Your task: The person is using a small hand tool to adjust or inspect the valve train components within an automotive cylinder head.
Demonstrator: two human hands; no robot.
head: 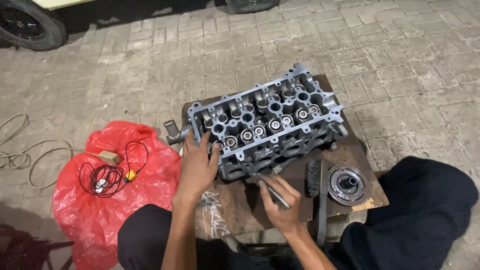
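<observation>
1. Head view, looking down: right hand (281, 202) closed around a thin grey metal pick-like tool (270, 187), tip aimed at the lower edge of the grey cast-aluminium cylinder head (265, 125) with its rows of round valve bores.
2. Left hand (197, 167) open and flat, fingers spread against the head's near-left corner, gripping nothing, only pressing it steady.
3. Best done, as a judgement: keep the left palm firm so the casting cannot slide; work the tip in short, light strokes, angled low, to avoid gouging the soft machined face.
4. Both forearms reach forward from dark-trousered knees, wrists low, right wrist bent slightly inward.
5. Cylinder head lying on a dark, scuffed wooden board (230, 210) serving as a table over grey paving.
6. Just right of the tool: black bristle brush (315, 177), then round dark metal pulley-like disc (348, 185).
7. Well left: crumpled red plastic bag (150, 180) carrying coiled black wires (105, 180).
</observation>
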